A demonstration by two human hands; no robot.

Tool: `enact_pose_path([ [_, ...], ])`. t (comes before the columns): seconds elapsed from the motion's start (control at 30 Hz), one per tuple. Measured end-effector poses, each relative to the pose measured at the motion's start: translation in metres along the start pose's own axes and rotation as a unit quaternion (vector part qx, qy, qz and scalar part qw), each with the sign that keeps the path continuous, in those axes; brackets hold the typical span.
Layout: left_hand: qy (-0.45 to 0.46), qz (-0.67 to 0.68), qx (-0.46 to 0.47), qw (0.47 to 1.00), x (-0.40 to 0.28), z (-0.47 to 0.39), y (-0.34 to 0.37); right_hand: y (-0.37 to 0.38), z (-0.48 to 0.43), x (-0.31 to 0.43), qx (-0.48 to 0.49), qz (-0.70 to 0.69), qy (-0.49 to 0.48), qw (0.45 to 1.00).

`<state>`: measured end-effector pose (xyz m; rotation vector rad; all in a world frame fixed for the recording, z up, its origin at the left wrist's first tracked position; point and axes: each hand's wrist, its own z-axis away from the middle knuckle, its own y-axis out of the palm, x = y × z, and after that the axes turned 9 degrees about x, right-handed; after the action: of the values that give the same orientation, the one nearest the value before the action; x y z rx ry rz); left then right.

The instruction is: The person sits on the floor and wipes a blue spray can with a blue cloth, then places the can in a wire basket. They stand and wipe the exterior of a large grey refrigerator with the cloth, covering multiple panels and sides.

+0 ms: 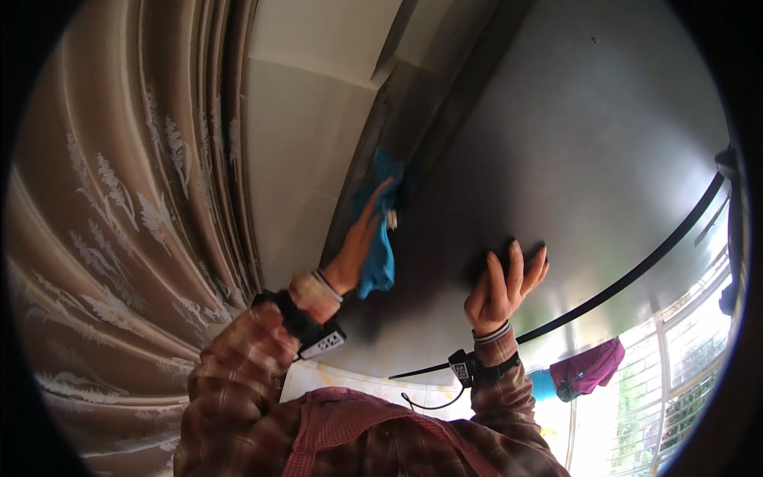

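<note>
My left hand (357,238) holds a blue cloth (378,256), pressed along the edge of a large dark glossy panel (566,149), near the wall. The cloth spreads beyond my fingers on both sides, and a small pale thing shows at its right edge. To the right, my right hand (506,283) rests with its fingers apart on or close against the panel and holds nothing. Each forearm wears a black strap with a small device.
Brown patterned curtains (149,208) hang at the left beside a pale wall (298,137). At the lower right are a barred window (650,399) and a purple cloth item (587,369). A black cable (438,407) curves below my right wrist.
</note>
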<state>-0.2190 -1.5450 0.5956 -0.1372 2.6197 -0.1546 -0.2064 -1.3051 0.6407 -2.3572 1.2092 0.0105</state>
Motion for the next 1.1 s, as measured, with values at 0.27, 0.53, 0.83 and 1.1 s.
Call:
enact_pose_path([
  [0.27, -0.148, 0.070, -0.055, 0.985, -0.036, -0.109, -0.026, -0.001, -0.002, 0.003, 0.002, -0.011, -0.001, 1.000],
  [0.53, 0.051, -0.043, -0.039, 0.997, -0.081, -0.122, -0.014, -0.005, -0.001, 0.000, 0.026, -0.059, -0.025, 0.998],
  [0.83, 0.054, -0.357, -0.152, 0.920, -0.074, -0.051, 0.038, -0.015, -0.007, 0.000, 0.012, -0.168, -0.051, 0.984],
  [1.1, 0.124, -0.438, -0.135, 0.880, -0.084, -0.085, 0.106, -0.055, -0.034, -0.002, -0.062, -0.393, -0.142, 0.907],
])
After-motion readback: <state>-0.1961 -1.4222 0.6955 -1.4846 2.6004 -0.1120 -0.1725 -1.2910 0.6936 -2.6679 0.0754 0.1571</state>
